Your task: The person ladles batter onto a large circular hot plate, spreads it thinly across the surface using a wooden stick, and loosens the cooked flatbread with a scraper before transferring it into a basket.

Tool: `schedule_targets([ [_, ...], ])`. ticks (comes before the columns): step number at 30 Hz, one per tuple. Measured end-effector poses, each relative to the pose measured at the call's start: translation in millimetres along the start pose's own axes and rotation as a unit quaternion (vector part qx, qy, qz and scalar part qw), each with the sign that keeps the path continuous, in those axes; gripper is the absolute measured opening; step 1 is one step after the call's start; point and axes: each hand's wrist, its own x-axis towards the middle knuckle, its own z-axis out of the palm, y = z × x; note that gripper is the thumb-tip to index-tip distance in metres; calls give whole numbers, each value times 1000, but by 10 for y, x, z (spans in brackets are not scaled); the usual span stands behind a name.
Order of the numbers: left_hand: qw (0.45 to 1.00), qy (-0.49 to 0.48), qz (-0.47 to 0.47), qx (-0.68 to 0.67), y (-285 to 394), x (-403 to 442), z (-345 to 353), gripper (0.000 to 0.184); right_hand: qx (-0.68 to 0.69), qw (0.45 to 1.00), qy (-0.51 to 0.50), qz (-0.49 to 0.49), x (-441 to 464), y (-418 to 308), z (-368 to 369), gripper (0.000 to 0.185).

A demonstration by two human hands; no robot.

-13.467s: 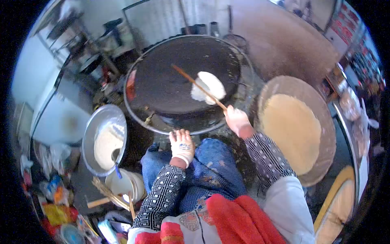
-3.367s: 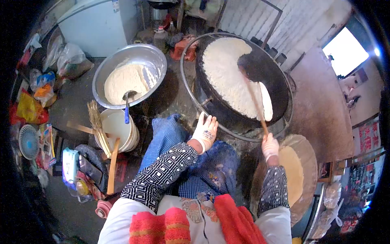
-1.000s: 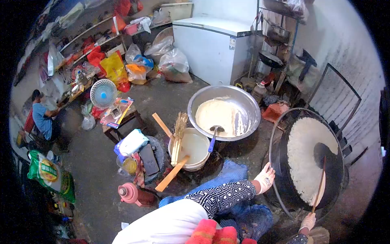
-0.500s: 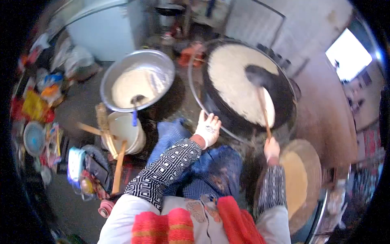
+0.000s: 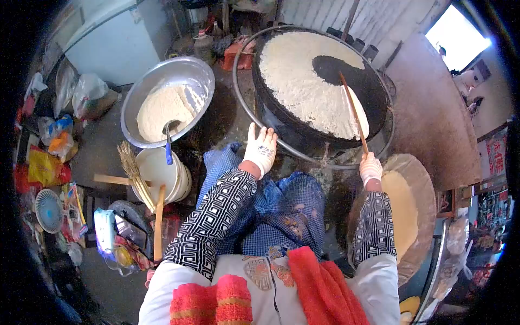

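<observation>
A metal bowl (image 5: 179, 71) holds dough (image 5: 162, 111) and a ladle (image 5: 168, 150). The left hand (image 5: 261, 149) lies flat, fingers extended, gripping nothing, at the ring (image 5: 236, 82) around the griddle (image 5: 375, 96). Batter (image 5: 292, 76) covers most of it; the right hand (image 5: 370, 167) closes around a stick (image 5: 353, 111) along the batter's edge.

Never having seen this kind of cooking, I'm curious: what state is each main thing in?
Griddle: partly covered, bare at centre and right.
Batter: spread, with a gap at right.
Wooden stick: held, lying across the batter.
Steel basin: uncovered, part-filled.
Ladle: resting in the basin.
White bucket: uncovered.
Straw brush: not held.
Large tub: uncovered, part-filled.
Left hand: open.
Right hand: closed on the stick.
</observation>
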Motion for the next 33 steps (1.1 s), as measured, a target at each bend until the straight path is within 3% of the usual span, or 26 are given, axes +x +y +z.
schedule_targets([
  [2, 1000, 3, -20, -5, -28, 70, -11, 45, -42, 998, 16, -50, -2, -66, -79, 30],
  [6, 999, 11, -34, 5, -70, 67, 41, 44, -37, 998, -33, 36, 122, 25, -91, 31],
  [11, 999, 1, -43, -3, -137, 127, 118, 44, -42, 998, -7, -38, -44, -85, -67, 32],
  [15, 997, -16, -65, 26, -131, 126, 66, 44, -25, 999, -21, 43, 16, 251, 121, 32],
  [19, 997, 2, -77, 25, -177, 135, 140, 43, -3, 998, 60, -20, -180, 231, 98, 26],
  [20, 996, -1, -88, 11, -174, 148, 95, 44, 1, 990, 96, -99, -322, 266, 151, 24],
  [22, 994, -2, -107, 18, -162, 107, 10, 45, 77, 991, 79, -73, -372, 522, 679, 25],
  [24, 992, -43, -113, 20, -246, 129, -17, 45, -25, 998, 54, -8, -530, 408, 406, 25],
  [26, 989, -31, -138, 38, -275, 198, 114, 44, 21, 999, 16, 23, -321, 450, 310, 29],
  [27, 988, -16, -133, 76, -263, 229, 219, 44, 12, 999, 2, 45, -284, 359, 130, 30],
  [29, 992, -101, -72, -23, 43, 192, -169, 47, -35, 999, 12, -25, -304, 250, 70, 32],
  [31, 995, -67, 16, -76, 567, 89, -277, 52, -43, 995, 34, -89, -371, 303, 231, 29],
  [33, 994, 52, 72, -56, 1015, -75, 50, 50, -34, 999, 14, -13, -368, 298, 213, 32],
])
